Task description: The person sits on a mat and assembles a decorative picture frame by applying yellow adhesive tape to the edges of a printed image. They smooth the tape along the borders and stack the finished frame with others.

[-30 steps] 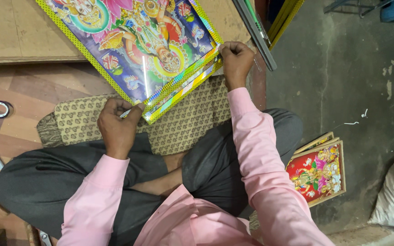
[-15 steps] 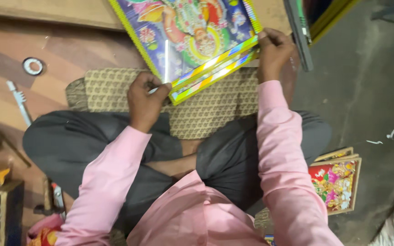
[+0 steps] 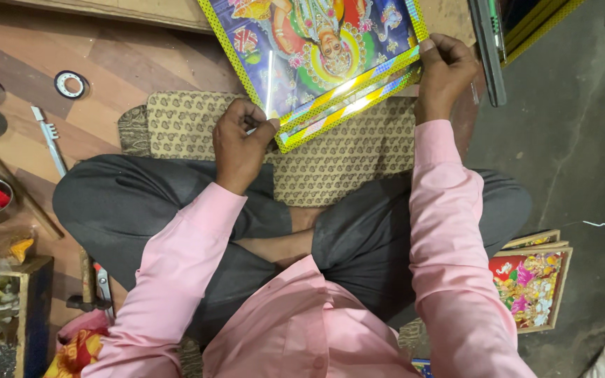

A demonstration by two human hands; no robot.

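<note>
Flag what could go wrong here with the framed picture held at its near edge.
1. The left hand and right hand each grip only a near corner of the glossy framed picture, so it could slip or twist.
2. It lies tilted over the patterned cushion; that soft base may let it rock.
3. A hammer and a metal tool lie on the floor near the left knee and could be knocked.

Colourful framed picture (image 3: pixel 316 56) — tilted, yellow-edged

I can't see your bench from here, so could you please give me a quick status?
Left hand grips picture frame at near corner. Right hand grips far corner. Frame over cushion. Nothing in the way.
</note>
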